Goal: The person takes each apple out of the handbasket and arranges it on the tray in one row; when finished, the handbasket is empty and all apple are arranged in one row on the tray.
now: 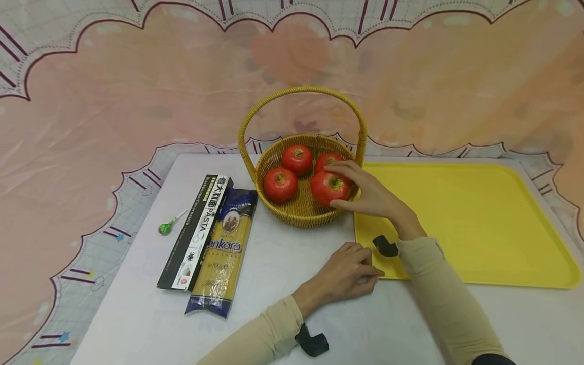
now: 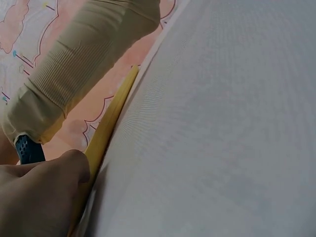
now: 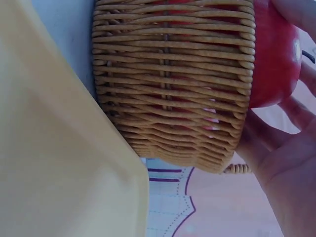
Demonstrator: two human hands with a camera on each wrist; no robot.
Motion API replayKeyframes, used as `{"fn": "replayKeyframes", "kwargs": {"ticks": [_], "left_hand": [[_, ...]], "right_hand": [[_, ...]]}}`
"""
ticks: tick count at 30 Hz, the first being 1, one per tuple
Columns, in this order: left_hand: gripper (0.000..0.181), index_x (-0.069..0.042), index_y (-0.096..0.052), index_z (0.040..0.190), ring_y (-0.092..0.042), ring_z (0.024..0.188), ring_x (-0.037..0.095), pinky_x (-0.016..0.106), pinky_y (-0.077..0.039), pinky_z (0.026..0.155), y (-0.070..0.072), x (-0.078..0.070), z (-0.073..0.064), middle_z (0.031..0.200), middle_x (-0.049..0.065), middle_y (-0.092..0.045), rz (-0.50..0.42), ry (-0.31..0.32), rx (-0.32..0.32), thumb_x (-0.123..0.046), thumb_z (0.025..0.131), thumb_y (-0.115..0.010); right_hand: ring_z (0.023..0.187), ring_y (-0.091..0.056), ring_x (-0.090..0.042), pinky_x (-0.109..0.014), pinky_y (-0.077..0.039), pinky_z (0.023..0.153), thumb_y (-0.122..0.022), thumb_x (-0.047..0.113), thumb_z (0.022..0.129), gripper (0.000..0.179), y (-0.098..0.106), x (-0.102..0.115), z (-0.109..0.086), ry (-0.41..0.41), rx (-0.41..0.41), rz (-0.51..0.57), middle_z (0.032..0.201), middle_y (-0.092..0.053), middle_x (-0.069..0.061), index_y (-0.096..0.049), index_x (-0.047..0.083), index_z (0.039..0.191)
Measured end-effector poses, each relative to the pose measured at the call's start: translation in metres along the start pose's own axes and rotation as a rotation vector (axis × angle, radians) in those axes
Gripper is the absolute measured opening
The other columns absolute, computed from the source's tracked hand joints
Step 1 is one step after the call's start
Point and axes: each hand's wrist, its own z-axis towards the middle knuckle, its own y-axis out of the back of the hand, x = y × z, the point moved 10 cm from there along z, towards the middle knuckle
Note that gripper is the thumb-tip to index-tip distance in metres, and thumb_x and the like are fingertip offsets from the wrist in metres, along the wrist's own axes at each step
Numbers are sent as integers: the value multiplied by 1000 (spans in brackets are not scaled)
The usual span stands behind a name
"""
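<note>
My right hand (image 1: 365, 190) grips a red apple (image 1: 330, 188), thumb on the near side and fingers over the far side. That apple is at the right side of a wicker basket (image 1: 298, 219) with a tall handle. In the right wrist view the held apple (image 3: 276, 59) bulges above the basket rim, with the palm beside it. Three other red apples (image 1: 280, 184) sit in the basket. My left hand (image 1: 344, 274) rests at the near left corner of a yellow tray (image 1: 465, 223), its fingers loosely curled; the left wrist view shows its knuckles against the tray edge (image 2: 106, 128).
Left of the basket lie a black and white pasta box (image 1: 196, 233) and a bag of spaghetti (image 1: 225, 253), partly overlapping. A green lollipop (image 1: 166, 228) is beside them. A patterned cloth (image 1: 182, 86) hangs behind the white table (image 1: 137, 314).
</note>
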Motion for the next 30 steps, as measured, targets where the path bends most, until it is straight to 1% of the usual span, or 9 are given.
{"fn": "replayKeyframes", "kwargs": {"ticks": [2, 4, 8, 10, 16, 19, 23, 30], "left_hand": [[22, -32, -75, 99, -53, 88, 6, 23, -40, 91, 0, 0, 0, 81, -12, -53, -3, 3, -3, -27, 85, -59], [22, -32, -75, 98, -53, 88, 6, 23, -40, 92, -1, -1, 0, 81, -12, -53, 3, 4, -8, -26, 83, -60], [21, -31, -75, 97, -52, 90, 6, 23, -39, 92, -3, -2, 0, 82, -12, -53, 5, 3, -5, -26, 83, -60], [20, -31, -76, 95, -51, 90, 6, 23, -39, 92, -3, -2, 0, 82, -12, -52, 4, 0, -8, -26, 82, -61], [18, -30, -76, 94, -51, 88, 5, 22, -39, 92, -1, 1, -1, 80, -12, -51, -23, 19, -30, -25, 82, -63], [18, -29, -76, 93, -51, 87, 6, 22, -39, 92, -1, 1, -1, 80, -12, -52, -44, 30, -37, -25, 82, -63], [17, -28, -76, 92, -50, 87, 6, 22, -38, 92, -2, 2, -2, 80, -11, -52, -78, 39, -38, -24, 82, -63], [16, -28, -76, 92, -48, 89, 6, 22, -38, 92, -2, 3, -1, 81, -12, -50, -89, 43, -30, -24, 82, -64]], "right_hand": [[135, -34, -20, -51, -39, 103, -75, 34, 78, 68, 4, 0, -4, 0, -30, 28, 143, -38, 5, -44, 32, 139], [132, -38, -20, -49, -40, 101, -76, 28, 78, 69, 8, 2, -8, -19, -57, 76, 143, -38, 5, -44, 31, 139], [128, -42, -23, -50, -42, 100, -75, 16, 79, 69, 17, 10, -16, -58, -99, 157, 143, -36, -1, -43, 22, 140], [128, -42, -25, -52, -41, 101, -74, 11, 79, 69, 20, 15, -19, -58, -112, 176, 143, -35, -5, -43, 17, 141], [129, -40, -27, -53, -41, 100, -73, 7, 79, 68, 24, 25, -19, -23, -128, 168, 142, -34, -11, -43, 9, 140], [129, -40, -29, -54, -43, 97, -73, 4, 78, 67, 28, 27, -21, -11, -162, 159, 142, -35, -13, -43, 6, 138], [128, -41, -30, -53, -46, 93, -73, 2, 78, 66, 34, 25, -24, -16, -206, 149, 141, -37, -15, -44, 6, 137], [127, -42, -29, -54, -47, 92, -74, 4, 77, 66, 40, 21, -30, -20, -246, 122, 140, -37, -15, -45, 8, 137]]}}
